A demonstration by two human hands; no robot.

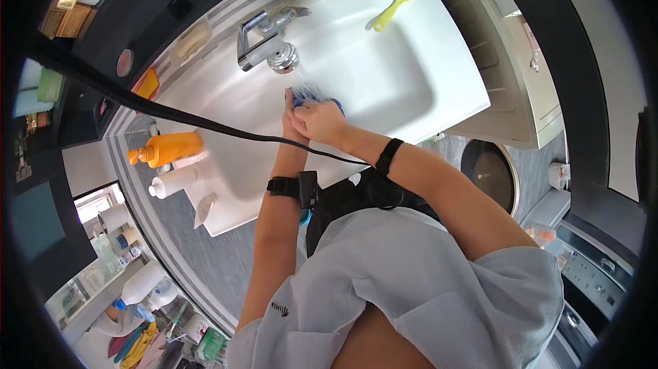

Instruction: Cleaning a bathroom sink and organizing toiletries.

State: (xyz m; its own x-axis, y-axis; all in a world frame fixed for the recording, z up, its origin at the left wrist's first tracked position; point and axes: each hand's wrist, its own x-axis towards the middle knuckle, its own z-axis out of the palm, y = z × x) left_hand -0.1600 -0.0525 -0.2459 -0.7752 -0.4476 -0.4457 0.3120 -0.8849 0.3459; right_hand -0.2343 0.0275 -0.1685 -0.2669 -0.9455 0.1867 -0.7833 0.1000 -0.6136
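Observation:
Over the white sink basin (380,76), my two hands meet under a spray of water from the chrome faucet (284,56). Dark blue wet cloth (304,97) shows above and beside my fingers. My right hand (323,121) is curled into a fist on the cloth, which sticks out past its far side. My left hand (292,124) presses against the right one from the left, fingers pointing toward the faucet and partly covered. How much cloth lies inside the hands is hidden.
A yellow-green brush (400,3) lies at the basin's far right. An orange pump bottle (172,150), a white bottle (176,180) and a small tube (204,209) occupy the left ledge. A black strap (205,123) crosses the view. A white cabinet (514,65) stands right.

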